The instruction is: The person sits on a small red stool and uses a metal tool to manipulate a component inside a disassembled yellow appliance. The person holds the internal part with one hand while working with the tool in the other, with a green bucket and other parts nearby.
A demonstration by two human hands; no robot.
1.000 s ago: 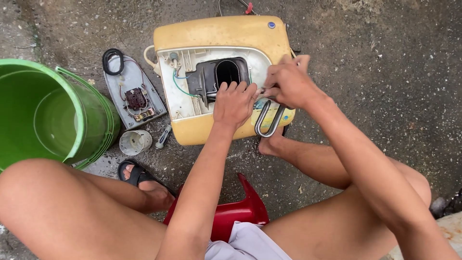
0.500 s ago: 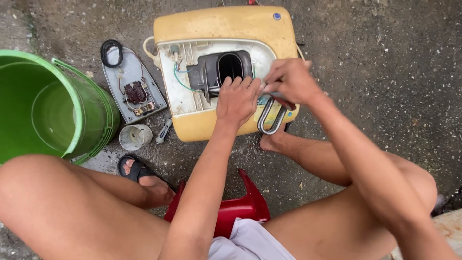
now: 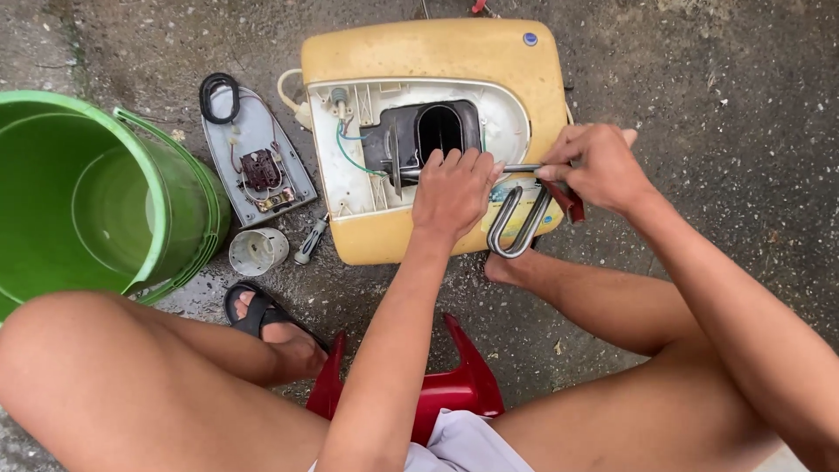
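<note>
On the concrete floor [image 3: 699, 70] lies a yellow appliance casing [image 3: 419, 48], opened so its white inner panel [image 3: 350, 175] and a dark oval-mouthed housing [image 3: 441, 131] show, with green and blue wires [image 3: 343, 144] beside it. Left hand [image 3: 453, 192] rests on the casing's near edge, fingers curled down over the dark housing; whether they grip anything cannot be told. Right hand [image 3: 594, 168] sits at the casing's right edge, fingers pinched around a red-handled tool [image 3: 566, 199] whose metal shaft [image 3: 516, 168] runs left toward the left hand. A bent U-shaped metal heating element [image 3: 517, 229] hangs just below the shaft, over the casing's near right corner. Left of the casing lie a grey cover plate [image 3: 253, 149] carrying a small electrical part, a white round cap [image 3: 256, 251] and a grey wall plug [image 3: 310, 240]. A green bucket [image 3: 175, 201] stands at the far left. A red plastic stool [image 3: 463, 385] shows between the knees.
</note>
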